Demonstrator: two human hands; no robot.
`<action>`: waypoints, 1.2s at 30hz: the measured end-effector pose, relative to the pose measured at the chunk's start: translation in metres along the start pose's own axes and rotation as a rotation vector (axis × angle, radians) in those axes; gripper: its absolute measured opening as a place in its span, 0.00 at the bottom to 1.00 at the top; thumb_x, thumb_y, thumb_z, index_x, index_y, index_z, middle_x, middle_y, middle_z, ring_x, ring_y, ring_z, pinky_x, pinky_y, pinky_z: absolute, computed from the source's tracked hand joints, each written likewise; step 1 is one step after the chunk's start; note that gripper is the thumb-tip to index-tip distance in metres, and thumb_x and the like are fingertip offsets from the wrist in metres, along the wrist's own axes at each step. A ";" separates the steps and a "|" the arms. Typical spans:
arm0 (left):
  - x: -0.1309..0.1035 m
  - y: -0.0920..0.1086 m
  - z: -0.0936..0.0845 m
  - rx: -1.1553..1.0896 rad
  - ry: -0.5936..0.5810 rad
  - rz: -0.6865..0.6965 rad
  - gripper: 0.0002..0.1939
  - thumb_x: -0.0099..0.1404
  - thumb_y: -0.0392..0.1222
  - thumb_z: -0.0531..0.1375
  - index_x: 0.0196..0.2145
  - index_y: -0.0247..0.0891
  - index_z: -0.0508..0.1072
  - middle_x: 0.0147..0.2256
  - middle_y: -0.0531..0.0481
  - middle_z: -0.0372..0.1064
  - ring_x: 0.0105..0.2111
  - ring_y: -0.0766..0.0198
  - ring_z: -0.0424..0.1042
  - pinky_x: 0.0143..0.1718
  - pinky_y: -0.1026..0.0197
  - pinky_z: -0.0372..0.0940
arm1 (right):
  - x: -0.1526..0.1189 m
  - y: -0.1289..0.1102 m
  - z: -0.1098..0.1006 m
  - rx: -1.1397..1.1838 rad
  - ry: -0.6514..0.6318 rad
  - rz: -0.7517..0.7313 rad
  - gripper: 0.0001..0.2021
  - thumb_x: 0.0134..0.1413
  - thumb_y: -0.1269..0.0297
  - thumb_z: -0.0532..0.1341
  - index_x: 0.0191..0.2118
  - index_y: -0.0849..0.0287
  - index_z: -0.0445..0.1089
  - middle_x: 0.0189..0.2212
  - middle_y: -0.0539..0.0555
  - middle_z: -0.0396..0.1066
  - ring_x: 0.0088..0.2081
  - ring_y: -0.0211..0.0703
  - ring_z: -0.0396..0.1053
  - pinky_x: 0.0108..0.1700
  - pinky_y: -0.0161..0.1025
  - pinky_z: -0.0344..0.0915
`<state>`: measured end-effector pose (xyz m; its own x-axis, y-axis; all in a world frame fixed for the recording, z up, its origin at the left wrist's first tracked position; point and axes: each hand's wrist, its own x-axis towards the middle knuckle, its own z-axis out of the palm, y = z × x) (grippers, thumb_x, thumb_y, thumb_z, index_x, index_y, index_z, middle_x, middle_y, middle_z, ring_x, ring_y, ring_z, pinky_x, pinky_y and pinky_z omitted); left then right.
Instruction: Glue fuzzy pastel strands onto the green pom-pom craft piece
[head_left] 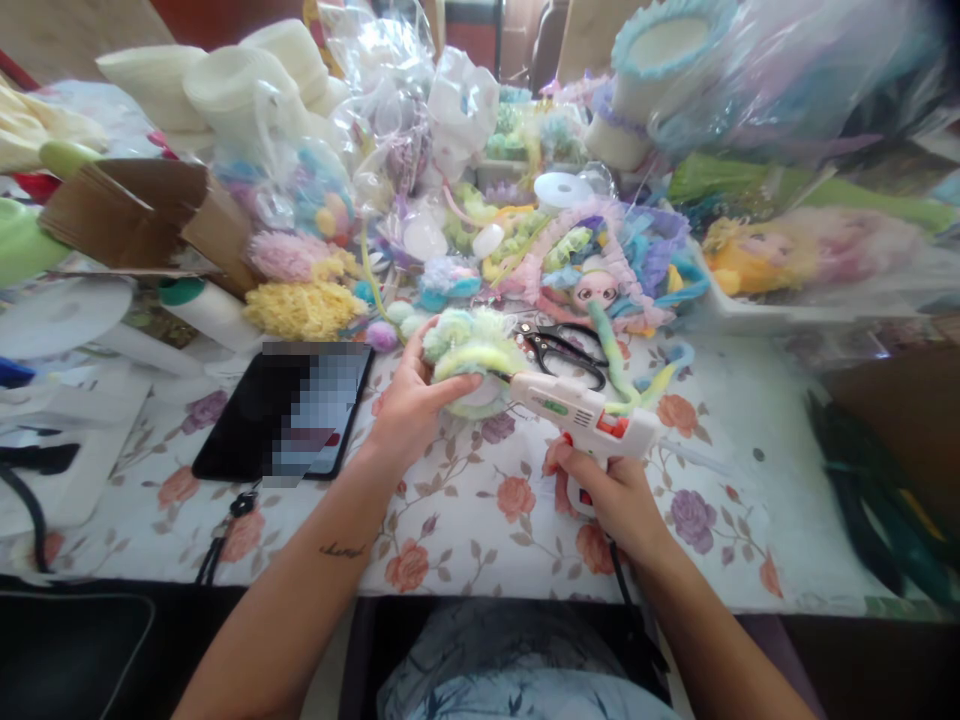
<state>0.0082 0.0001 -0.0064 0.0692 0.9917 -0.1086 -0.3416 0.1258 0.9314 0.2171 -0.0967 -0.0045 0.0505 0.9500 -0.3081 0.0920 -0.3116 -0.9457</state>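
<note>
My left hand (425, 385) is closed round a fluffy pale green and yellow craft piece (472, 345), its thumb pressed on the near side. In my right hand (607, 490) is a white glue gun (581, 408), my fingers wrapped round its handle. The gun's nozzle points left and meets the edge of the fluffy piece; whether it touches cannot be made out. Black-handled scissors (574, 352) lie just behind the nozzle. A yellow-green and blue fuzzy strip (619, 365) curls on the table behind the gun.
A phone (274, 410) lies left on the flowered tablecloth (465, 500). Behind are yellow yarn (304, 310), a doll's head (595, 290) and heaps of coloured trims. A cardboard box (139, 215) stands at back left, a white tray (787, 305) at right. Dark green-handled tools (862, 490) lie far right.
</note>
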 end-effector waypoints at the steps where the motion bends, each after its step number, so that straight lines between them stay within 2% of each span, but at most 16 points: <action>1: 0.000 0.000 0.000 -0.005 0.005 0.000 0.48 0.50 0.38 0.78 0.67 0.48 0.67 0.66 0.44 0.71 0.69 0.37 0.65 0.65 0.44 0.66 | 0.000 0.000 0.000 -0.005 -0.003 -0.003 0.15 0.57 0.51 0.65 0.26 0.56 0.73 0.13 0.49 0.69 0.17 0.39 0.65 0.22 0.36 0.62; 9: 0.002 -0.002 -0.002 0.036 -0.018 0.005 0.52 0.48 0.42 0.78 0.69 0.50 0.65 0.68 0.42 0.69 0.69 0.39 0.65 0.64 0.46 0.68 | 0.000 0.002 0.000 0.017 0.025 -0.001 0.15 0.56 0.51 0.66 0.27 0.56 0.73 0.16 0.49 0.70 0.17 0.39 0.66 0.22 0.36 0.62; 15: 0.001 -0.001 -0.001 0.040 -0.035 0.004 0.52 0.49 0.42 0.78 0.69 0.51 0.64 0.69 0.42 0.68 0.69 0.38 0.65 0.66 0.42 0.66 | -0.001 -0.001 0.000 -0.009 0.006 0.016 0.15 0.56 0.51 0.65 0.26 0.55 0.73 0.13 0.49 0.68 0.17 0.39 0.63 0.23 0.37 0.62; 22: 0.000 -0.002 0.000 0.036 -0.038 -0.002 0.52 0.50 0.41 0.78 0.70 0.49 0.63 0.68 0.41 0.68 0.69 0.37 0.65 0.67 0.40 0.64 | -0.003 -0.012 0.004 -0.112 0.034 0.036 0.16 0.53 0.50 0.63 0.23 0.55 0.70 0.15 0.49 0.69 0.20 0.39 0.64 0.26 0.38 0.63; 25: 0.001 -0.002 -0.001 0.037 -0.035 0.003 0.51 0.51 0.41 0.78 0.70 0.49 0.64 0.67 0.42 0.69 0.69 0.37 0.66 0.67 0.41 0.65 | -0.002 -0.011 0.005 -0.129 0.049 0.045 0.16 0.53 0.50 0.63 0.23 0.55 0.71 0.15 0.49 0.70 0.20 0.39 0.64 0.26 0.38 0.62; 31: 0.002 -0.004 -0.004 0.052 -0.044 -0.003 0.55 0.50 0.43 0.78 0.72 0.50 0.61 0.68 0.42 0.68 0.68 0.40 0.67 0.64 0.45 0.68 | -0.002 -0.010 0.006 -0.114 0.046 0.050 0.17 0.53 0.48 0.63 0.23 0.55 0.71 0.14 0.49 0.69 0.20 0.39 0.63 0.25 0.38 0.61; 36: 0.001 -0.003 -0.003 0.027 -0.025 -0.008 0.53 0.50 0.41 0.78 0.70 0.47 0.63 0.68 0.41 0.69 0.67 0.39 0.67 0.63 0.46 0.68 | -0.003 -0.011 0.005 -0.082 0.059 0.034 0.15 0.51 0.49 0.63 0.23 0.55 0.70 0.13 0.49 0.68 0.18 0.39 0.63 0.24 0.38 0.61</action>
<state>0.0068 0.0010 -0.0107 0.0955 0.9896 -0.1071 -0.3160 0.1322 0.9395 0.2106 -0.0957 0.0065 0.1130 0.9370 -0.3306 0.1706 -0.3461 -0.9226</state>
